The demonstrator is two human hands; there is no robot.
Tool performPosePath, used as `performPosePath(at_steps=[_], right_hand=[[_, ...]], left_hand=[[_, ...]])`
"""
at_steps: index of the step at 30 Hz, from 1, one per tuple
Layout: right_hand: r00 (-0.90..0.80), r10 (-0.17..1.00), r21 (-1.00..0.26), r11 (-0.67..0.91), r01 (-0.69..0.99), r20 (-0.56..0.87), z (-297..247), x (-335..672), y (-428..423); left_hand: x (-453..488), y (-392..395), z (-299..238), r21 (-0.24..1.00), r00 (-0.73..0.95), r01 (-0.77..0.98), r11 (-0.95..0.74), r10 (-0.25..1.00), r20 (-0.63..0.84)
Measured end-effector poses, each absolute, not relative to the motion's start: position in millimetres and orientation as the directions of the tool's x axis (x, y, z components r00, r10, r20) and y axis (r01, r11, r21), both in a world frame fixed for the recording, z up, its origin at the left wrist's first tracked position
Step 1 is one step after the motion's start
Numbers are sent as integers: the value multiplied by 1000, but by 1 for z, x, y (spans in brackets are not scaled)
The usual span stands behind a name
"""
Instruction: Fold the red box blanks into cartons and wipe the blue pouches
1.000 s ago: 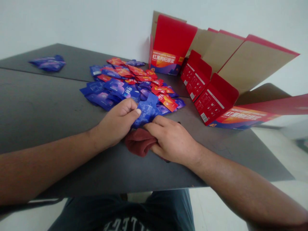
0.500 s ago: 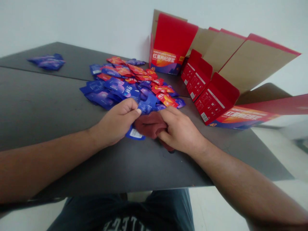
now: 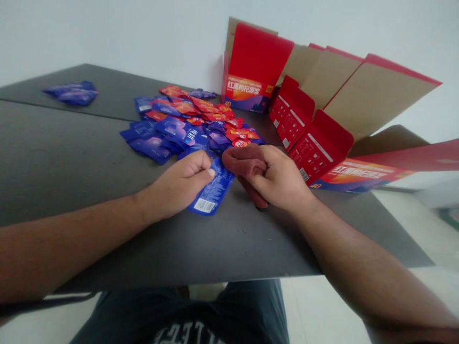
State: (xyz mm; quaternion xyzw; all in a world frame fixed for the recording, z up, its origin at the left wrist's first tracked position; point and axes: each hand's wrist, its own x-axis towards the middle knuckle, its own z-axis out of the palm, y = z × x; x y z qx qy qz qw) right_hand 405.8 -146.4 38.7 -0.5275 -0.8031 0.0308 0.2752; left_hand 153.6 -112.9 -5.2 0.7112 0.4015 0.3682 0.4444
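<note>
My left hand (image 3: pixel 188 181) is closed on the edge of a blue pouch (image 3: pixel 213 193), whose printed back with a white barcode label faces up over the near part of the table. Bunched in my right hand (image 3: pixel 283 179) is a reddish-brown cloth (image 3: pixel 245 162), just right of the pouch; a tail of it hangs down below the fingers. Right behind both hands lies a heap of blue pouches (image 3: pixel 181 131) and red-orange pouches (image 3: pixel 210 107), partly overlapping one another.
Red cartons with raised flaps stand at the back and right: one carton (image 3: pixel 247 91) behind the heap, another carton (image 3: pixel 358 174) on the right. A few blue pouches (image 3: pixel 73 92) lie far left on the dark grey table (image 3: pixel 64 157). Its front edge is close to my lap.
The cloth in my right hand has moved right and slightly up, off the blue pouch, uncovering its printed back. My left hand keeps its grip and has barely shifted.
</note>
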Motion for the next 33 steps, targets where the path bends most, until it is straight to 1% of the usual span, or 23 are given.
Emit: performPosePath(at_steps=[3,7,12,15,17,21,26,30,31,33], right_hand=[[-359,834,-296,499,814,420,38,407,-146],[-312,850,-372,477,796,424,39,405,-149],[-396,842,-323,514,795,367,39,401,-152],[-355,862,-352,479,804,360,38,400,-152],[-370,855,-359,495,792,363,36,399,-153],[-526,795,-311,604,734,302,30,395,-158],[-467,822,-264,553,790,325,27,388,-163],[-595,774,-186,631,753,217,27,378,-171],[-607,768,-174,639,749,206,27,376,-173],[-572,790,-162,608,777,221,27,374,-174]], left_hand=[[153,-113,-4,913,414,267,-309,892,181],[153,-112,-4,908,410,273,-318,892,189],[154,-111,-6,922,394,244,-301,899,190],[154,-110,-9,925,387,238,-297,902,190],[154,-109,-11,926,376,226,-303,904,204],[154,-106,-13,920,359,213,-329,902,239],[155,-105,-11,903,317,260,-343,913,256],[156,-108,-6,888,290,295,-353,918,269],[156,-108,-5,886,278,300,-354,921,273],[157,-109,-4,888,262,293,-354,923,281]])
